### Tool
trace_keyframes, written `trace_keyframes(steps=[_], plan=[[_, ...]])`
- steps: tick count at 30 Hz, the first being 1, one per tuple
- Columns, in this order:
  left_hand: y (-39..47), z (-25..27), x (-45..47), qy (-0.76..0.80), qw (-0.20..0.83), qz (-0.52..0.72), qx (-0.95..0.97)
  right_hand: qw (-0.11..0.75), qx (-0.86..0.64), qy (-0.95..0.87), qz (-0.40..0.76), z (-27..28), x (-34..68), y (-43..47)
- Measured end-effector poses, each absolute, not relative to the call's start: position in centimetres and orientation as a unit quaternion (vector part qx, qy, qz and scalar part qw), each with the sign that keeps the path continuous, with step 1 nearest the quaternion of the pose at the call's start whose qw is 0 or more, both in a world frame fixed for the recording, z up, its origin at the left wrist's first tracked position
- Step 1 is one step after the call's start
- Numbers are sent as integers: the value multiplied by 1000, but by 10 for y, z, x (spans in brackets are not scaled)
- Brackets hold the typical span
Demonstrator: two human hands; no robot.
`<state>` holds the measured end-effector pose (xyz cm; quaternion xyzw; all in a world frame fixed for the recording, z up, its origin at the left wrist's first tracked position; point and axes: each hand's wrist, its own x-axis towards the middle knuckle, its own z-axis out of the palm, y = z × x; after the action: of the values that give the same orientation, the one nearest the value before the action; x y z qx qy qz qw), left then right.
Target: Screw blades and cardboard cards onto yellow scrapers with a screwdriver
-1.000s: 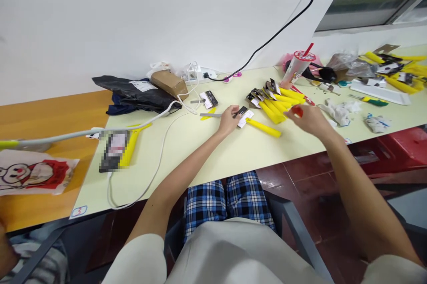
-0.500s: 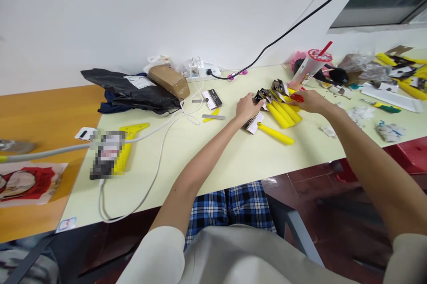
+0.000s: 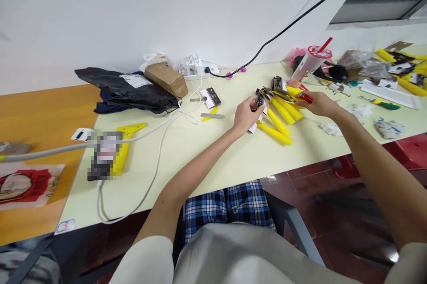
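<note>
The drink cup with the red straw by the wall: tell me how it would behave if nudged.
The drink cup looks tall and narrow and already leans, so it would probably tip easily. Its sealed top and straw suggest liquid inside, though the fill level cannot be seen, so its weight is uncertain. The round body would likely roll across the table if it fell.

Scraper handles (image 3: 279, 115) yellow; table (image 3: 207, 150) pale cream, adjoining table (image 3: 40, 115) orange wood. Trousers (image 3: 227, 202) blue-and-black plaid. Cup (image 3: 308, 66) with red straw; bag (image 3: 126, 90) black.

bare table (image 3: 233, 155) before hands, white cable (image 3: 160, 142) left, cup (image 3: 308, 64) behind
</note>
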<state>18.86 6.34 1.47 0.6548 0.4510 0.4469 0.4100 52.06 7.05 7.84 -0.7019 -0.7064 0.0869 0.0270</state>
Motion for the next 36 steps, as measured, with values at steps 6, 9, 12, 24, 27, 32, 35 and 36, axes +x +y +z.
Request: trace_keyframes(steps=[6, 9, 12, 24, 27, 32, 35, 36], plan=[[38, 16, 181, 433, 399, 450, 671, 1, -726, -674, 137, 82, 513, 68], [29, 15, 179, 427, 391, 448, 681, -2, -731, -667, 142, 82, 510, 66], [22, 10, 177, 422, 397, 440, 686, -3, -738, -662, 131, 81, 507, 65], [-8, -12, 165, 390, 197, 340, 832, 103, -711, -695, 39, 69, 473, -13], [-19, -12, 168, 372, 178, 311, 856, 84, -686, -719, 79, 56, 463, -38], [-24, -14, 169, 346, 163, 288, 878, 35, -678, -725, 120, 48, 456, -49], [-17, -14, 169, 350, 172, 309, 867, 20, -680, -724, 115, 55, 455, -41], [-11, -13, 170, 357, 181, 323, 858, 21, -688, -718, 102, 57, 455, -37]])
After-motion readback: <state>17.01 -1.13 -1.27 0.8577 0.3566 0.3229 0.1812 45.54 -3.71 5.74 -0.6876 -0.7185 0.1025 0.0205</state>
